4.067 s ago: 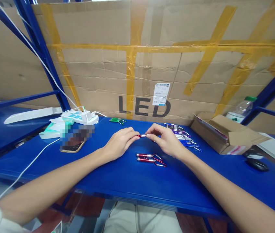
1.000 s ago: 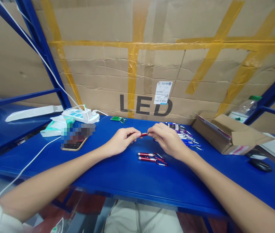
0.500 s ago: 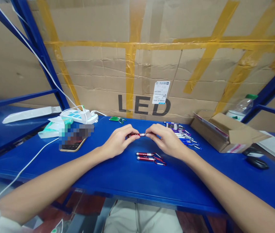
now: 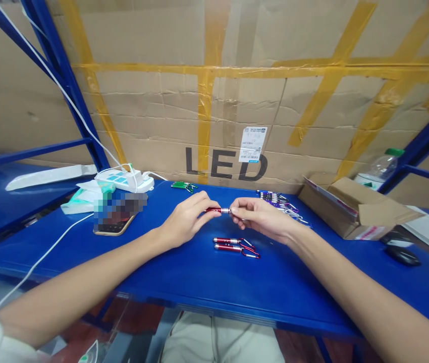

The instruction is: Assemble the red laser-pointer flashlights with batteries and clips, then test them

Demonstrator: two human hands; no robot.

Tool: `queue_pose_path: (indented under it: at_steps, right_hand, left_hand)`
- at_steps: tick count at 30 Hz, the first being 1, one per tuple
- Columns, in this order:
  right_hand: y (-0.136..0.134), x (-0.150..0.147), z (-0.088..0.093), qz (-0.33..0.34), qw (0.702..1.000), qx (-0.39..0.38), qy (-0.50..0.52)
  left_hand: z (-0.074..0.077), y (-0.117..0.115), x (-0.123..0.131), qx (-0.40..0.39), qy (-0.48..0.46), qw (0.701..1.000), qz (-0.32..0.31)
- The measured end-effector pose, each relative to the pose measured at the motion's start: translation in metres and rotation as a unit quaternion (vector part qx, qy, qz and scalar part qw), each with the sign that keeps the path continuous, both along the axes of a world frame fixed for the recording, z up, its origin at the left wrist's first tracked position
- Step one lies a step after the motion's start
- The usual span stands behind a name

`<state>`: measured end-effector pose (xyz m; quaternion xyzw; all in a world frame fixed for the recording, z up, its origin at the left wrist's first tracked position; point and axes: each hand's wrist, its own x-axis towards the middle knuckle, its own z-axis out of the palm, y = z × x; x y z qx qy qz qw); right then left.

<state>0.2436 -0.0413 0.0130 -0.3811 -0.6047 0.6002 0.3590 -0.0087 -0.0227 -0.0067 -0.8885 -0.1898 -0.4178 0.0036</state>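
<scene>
A flashlight (image 4: 222, 210) is pinched by left hand (image 4: 186, 219) and right hand (image 4: 262, 217); its end is apparently being worked. Steadiness seems needed.

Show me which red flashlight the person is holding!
The red flashlight between the left hand and right hand; the other two red flashlights lie on the table, untouched.

Blue table (image 4: 184, 277), taped cardboard (image 4: 154, 116), reddish floor (image 4: 141, 315)
</scene>
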Motion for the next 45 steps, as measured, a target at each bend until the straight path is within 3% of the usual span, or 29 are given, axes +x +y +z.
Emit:
queue_pose_path:
  at_steps: [5, 12, 15, 19, 21, 23, 25, 28, 32, 34, 36, 42, 45]
  right_hand:
    - [0.003, -0.005, -0.006, -0.056, 0.985, 0.156, -0.039]
    - [-0.002, -0.006, -0.009, -0.094, 0.912, 0.332, -0.222]
    - [-0.003, -0.006, -0.007, -0.076, 0.928, 0.299, -0.207]
    - [-0.003, -0.008, -0.005, -0.029, 0.99, 0.112, -0.075]
    - [-0.003, -0.008, -0.003, -0.012, 0.999, 0.029, -0.019]
    - [-0.001, -0.008, -0.003, -0.004, 1.0, -0.008, 0.009]
    - [0.0, -0.007, -0.005, -0.023, 1.0, 0.019, 0.002]
    - [0.002, -0.006, -0.007, -0.061, 0.988, 0.133, -0.05]
    - [0.0, -0.004, -0.009, -0.075, 0.924, 0.314, -0.204]
    - [-0.002, -0.003, -0.008, -0.077, 0.894, 0.361, -0.255]
    - [-0.002, -0.002, -0.008, -0.069, 0.892, 0.362, -0.263]
    - [0.0, 0.002, -0.006, -0.043, 0.929, 0.296, -0.216]
    - [0.006, 0.008, -0.004, -0.036, 0.93, 0.292, -0.222]
  left_hand:
    - [-0.001, 0.002, 0.002, -0.064, -0.018, 0.997, 0.023]
    - [-0.002, 0.005, 0.002, -0.117, -0.003, 0.992, 0.056]
    - [-0.003, 0.005, 0.001, -0.108, -0.002, 0.994, 0.035]
    - [-0.002, 0.004, -0.001, -0.065, -0.007, 0.998, 0.009]
    - [-0.001, 0.002, -0.001, -0.047, -0.006, 0.999, 0.003]
    - [0.0, 0.001, 0.0, -0.043, -0.009, 0.999, 0.003]
    - [0.0, 0.001, 0.001, -0.064, -0.011, 0.998, 0.016]
    - [-0.001, 0.004, 0.003, -0.13, -0.012, 0.99, 0.051]
    - [-0.003, 0.008, 0.004, -0.198, -0.011, 0.978, 0.066]
    - [-0.004, 0.009, 0.004, -0.212, -0.009, 0.975, 0.058]
    - [-0.005, 0.01, 0.004, -0.218, -0.008, 0.974, 0.051]
    - [-0.005, 0.009, 0.004, -0.236, -0.019, 0.971, 0.033]
    - [-0.006, 0.01, 0.005, -0.254, -0.038, 0.966, 0.035]
